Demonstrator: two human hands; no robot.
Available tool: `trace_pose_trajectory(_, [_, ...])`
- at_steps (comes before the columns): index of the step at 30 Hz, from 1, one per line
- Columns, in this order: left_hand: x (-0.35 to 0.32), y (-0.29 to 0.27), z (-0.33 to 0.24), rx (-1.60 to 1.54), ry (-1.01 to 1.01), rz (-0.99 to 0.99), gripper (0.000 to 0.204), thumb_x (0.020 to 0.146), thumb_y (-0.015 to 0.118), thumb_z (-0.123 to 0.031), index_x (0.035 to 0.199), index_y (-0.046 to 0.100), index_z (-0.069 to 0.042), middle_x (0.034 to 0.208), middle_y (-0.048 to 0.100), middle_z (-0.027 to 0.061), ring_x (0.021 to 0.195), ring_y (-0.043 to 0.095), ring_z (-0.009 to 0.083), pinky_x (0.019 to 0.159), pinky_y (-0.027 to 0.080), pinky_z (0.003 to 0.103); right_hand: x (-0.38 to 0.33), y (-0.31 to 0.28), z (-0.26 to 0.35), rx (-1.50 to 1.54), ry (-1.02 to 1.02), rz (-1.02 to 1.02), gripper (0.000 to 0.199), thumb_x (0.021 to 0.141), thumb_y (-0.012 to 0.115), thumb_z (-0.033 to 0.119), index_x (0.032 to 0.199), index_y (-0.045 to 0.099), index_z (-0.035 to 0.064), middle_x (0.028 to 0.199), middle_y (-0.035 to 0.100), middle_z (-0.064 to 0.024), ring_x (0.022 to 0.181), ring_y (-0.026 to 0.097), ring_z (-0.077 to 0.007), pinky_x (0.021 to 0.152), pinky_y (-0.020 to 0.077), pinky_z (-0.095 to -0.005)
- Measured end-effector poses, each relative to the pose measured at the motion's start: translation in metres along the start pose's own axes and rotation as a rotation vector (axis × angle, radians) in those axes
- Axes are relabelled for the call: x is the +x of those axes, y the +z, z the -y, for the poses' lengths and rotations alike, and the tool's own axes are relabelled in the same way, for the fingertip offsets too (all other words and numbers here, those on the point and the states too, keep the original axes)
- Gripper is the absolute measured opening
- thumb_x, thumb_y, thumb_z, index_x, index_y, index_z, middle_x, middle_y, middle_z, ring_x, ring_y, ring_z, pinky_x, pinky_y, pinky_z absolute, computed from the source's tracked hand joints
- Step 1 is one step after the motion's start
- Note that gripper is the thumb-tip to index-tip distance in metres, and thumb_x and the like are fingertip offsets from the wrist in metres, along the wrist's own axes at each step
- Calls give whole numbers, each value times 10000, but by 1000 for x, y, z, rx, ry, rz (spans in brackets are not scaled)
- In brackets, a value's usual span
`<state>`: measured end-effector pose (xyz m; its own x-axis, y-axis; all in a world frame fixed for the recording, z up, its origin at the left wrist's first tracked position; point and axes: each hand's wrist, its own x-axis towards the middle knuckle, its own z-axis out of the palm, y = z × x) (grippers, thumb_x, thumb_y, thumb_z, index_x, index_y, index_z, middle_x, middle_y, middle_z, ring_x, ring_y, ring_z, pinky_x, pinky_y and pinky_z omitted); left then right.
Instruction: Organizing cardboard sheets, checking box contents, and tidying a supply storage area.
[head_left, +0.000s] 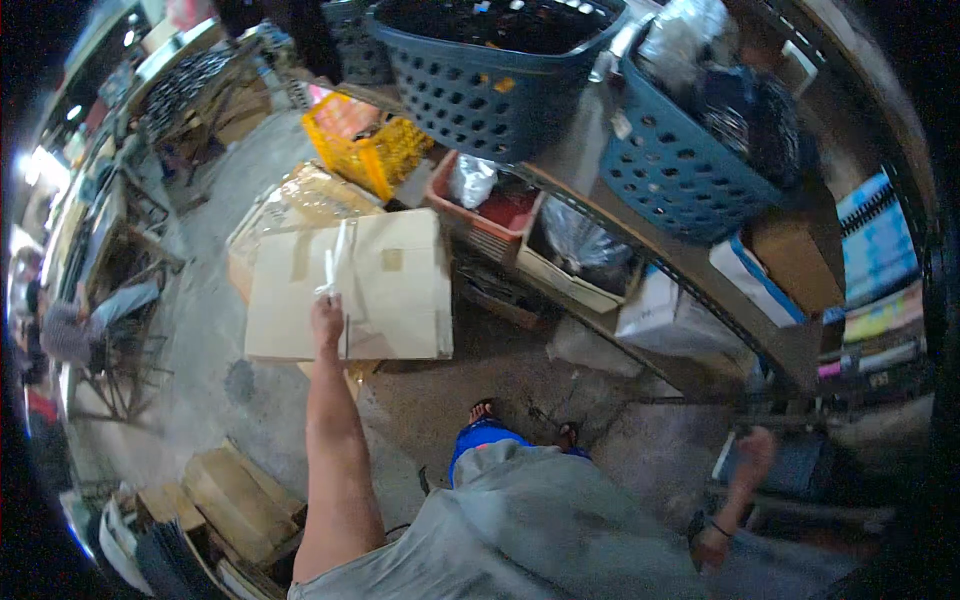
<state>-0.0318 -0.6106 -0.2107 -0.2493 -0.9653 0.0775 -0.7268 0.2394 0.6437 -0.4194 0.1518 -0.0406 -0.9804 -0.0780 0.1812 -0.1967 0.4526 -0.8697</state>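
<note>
My left hand (328,318) reaches forward over a large closed cardboard box (400,300). Its fingers are closed around a narrow whitish strip (331,268), which runs from the hand toward the box's far edge; whether it is tape or a strap I cannot make out. The box rests against another carton (330,195) patched with shiny brown tape. Off to the right, my right hand (754,456) is raised beside a dark bin-like object (800,465). Motion blurs its fingers, and a dark band circles the wrist.
Blue perforated baskets (490,90) stand on a metal-edged shelf (640,240) along the right. Under them are a red crate (480,215) and a yellow basket (380,150). Flattened cardboard (240,500) lies at lower left. A person (75,330) sits at far left.
</note>
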Motion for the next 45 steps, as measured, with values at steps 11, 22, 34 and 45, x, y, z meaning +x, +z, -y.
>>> trace_pose_trajectory(11, [-19,-77,-211,-316,496,-314,104,890,577,-81,943,608,2,918,588,109,829,580,185,725,479,284,-93,81,-12,-173,274,484,257,857,615,238,974,630,9,885,648,-100,786,606,-220,730,481,-361])
trace_pose_trajectory(22, [-209,-96,-551,-497,1229,-63,77,818,612,-74,814,592,0,888,617,147,865,590,258,791,450,337,179,-4,128,589,-261,-68,305,914,580,285,1093,569,40,862,590,-36,734,583,-117,678,522,-280])
trace_pose_trajectory(34, [-298,69,-829,551,1225,28,400,720,697,-323,1056,604,-127,1003,625,128,984,592,340,815,510,438,306,34,136,589,-226,223,255,888,586,274,1052,562,81,869,533,-39,725,555,-93,539,483,-247])
trace_pose_trajectory(45, [-288,140,-871,646,1043,295,906,695,685,-555,1422,299,-175,1448,322,118,1308,339,331,985,390,468,320,68,133,720,-198,323,250,843,610,275,960,494,87,806,510,-24,646,525,-121,510,439,-278])
